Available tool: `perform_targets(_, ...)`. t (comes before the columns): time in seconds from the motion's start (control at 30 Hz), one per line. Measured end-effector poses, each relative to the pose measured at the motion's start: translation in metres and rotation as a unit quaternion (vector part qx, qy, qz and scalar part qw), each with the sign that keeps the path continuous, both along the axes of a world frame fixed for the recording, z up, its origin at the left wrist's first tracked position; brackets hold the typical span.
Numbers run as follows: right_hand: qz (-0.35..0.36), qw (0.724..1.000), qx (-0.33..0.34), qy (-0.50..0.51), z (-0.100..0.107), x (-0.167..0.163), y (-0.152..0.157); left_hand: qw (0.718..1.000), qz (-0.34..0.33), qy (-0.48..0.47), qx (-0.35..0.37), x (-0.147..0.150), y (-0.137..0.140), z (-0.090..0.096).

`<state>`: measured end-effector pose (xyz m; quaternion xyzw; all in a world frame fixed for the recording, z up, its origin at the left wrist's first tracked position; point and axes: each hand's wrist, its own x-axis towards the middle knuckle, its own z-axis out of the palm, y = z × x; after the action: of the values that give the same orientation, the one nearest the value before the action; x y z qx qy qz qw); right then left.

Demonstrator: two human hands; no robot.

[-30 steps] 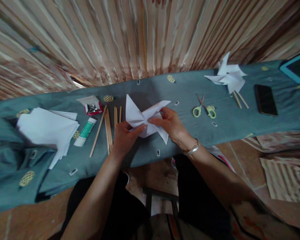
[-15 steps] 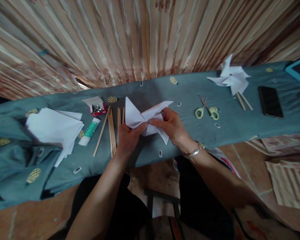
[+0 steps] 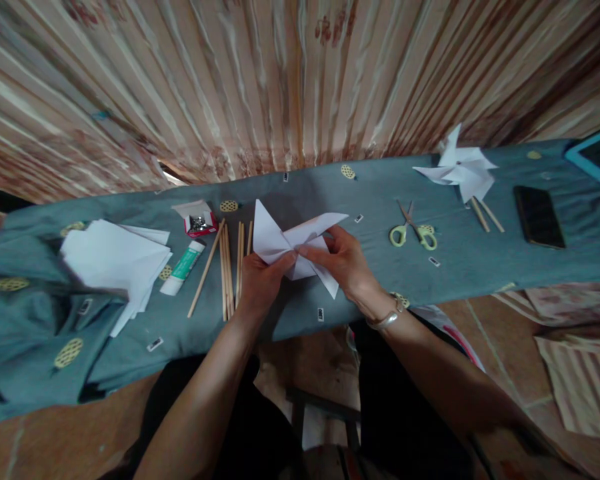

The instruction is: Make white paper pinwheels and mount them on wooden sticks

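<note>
Two-handed hold: left hand (image 3: 260, 280) and right hand (image 3: 349, 261) pinch folded white paper (image 3: 307, 231) | blue-green pineapple-print cloth (image 3: 473, 260) beneath | pleated curtain (image 3: 280, 80) along far side | tiled floor (image 3: 45, 437) near left

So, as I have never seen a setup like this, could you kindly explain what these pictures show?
There is no machine here: a person works with two bare hands, seen by one camera worn on the head, looking forward and down. The left hand and right hand together hold a folded white paper shape, thumbs near its middle. On the patterned cloth, to the left, lie white paper sheets, what looks like a glue stick, an open red box of small shiny pieces, and thin wooden sticks. To the right are scissors, a paper pinwheel with two sticks beneath its near side, and a dark phone.
</note>
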<state>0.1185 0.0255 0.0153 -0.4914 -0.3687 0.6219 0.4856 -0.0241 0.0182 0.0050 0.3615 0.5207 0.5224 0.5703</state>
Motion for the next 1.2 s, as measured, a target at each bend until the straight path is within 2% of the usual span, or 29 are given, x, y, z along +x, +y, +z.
perform_targets(0.1,0.002,1.000,-0.008,-0.003,0.005,0.010,0.003,0.999,0.009,-0.036,-0.016,-0.001,0.001,0.002)
perform_targets(0.2,-0.065,0.997,0.017,-0.037,0.007,0.025,0.008,0.998,0.025,-0.051,-0.031,-0.002,0.002,0.003)
perform_targets(0.3,-0.127,0.984,0.087,-0.091,0.008,0.037,0.011,0.998,0.021,-0.039,-0.034,-0.003,0.001,0.002)
perform_targets(0.4,-0.127,0.956,0.174,-0.199,0.010,0.044,0.009,0.999,0.009,-0.014,-0.031,-0.003,0.000,0.001)
perform_targets(0.5,-0.141,0.911,0.239,-0.306,0.014,0.049,0.007,1.000,0.011,-0.010,-0.028,-0.003,-0.001,0.001)
perform_targets(0.6,-0.151,0.882,0.280,-0.348,0.018,0.053,0.006,1.000,0.005,-0.013,-0.023,-0.003,-0.001,0.002)
perform_targets(0.67,-0.117,0.889,0.283,-0.341,0.019,0.051,0.004,1.000,0.000,-0.011,-0.017,-0.003,-0.002,0.003)
perform_targets(0.77,-0.047,0.918,0.255,-0.301,0.017,0.041,-0.001,1.000,0.003,0.002,-0.007,-0.001,-0.002,0.002)
perform_targets(0.83,-0.029,0.928,0.230,-0.291,0.015,0.035,-0.003,1.000,0.011,0.010,-0.004,0.000,-0.002,0.002)
perform_targets(0.9,-0.041,0.926,0.225,-0.300,0.012,0.036,0.000,1.000,0.024,0.010,0.002,0.000,-0.001,0.002)
perform_targets(0.97,-0.085,0.908,0.246,-0.327,0.008,0.051,0.009,0.999,0.042,0.001,0.016,-0.001,0.001,0.003)
perform_targets(1.07,-0.199,0.844,0.271,-0.418,0.002,0.098,0.026,0.997,0.064,-0.017,0.036,-0.007,0.005,0.006)
perform_targets(1.13,-0.229,0.812,0.226,-0.487,-0.001,0.134,0.032,0.994,0.101,-0.028,0.044,-0.011,0.007,0.009)
perform_targets(1.2,-0.217,0.790,0.170,-0.547,-0.004,0.160,0.032,0.993,0.107,-0.023,0.034,-0.016,0.007,0.010)
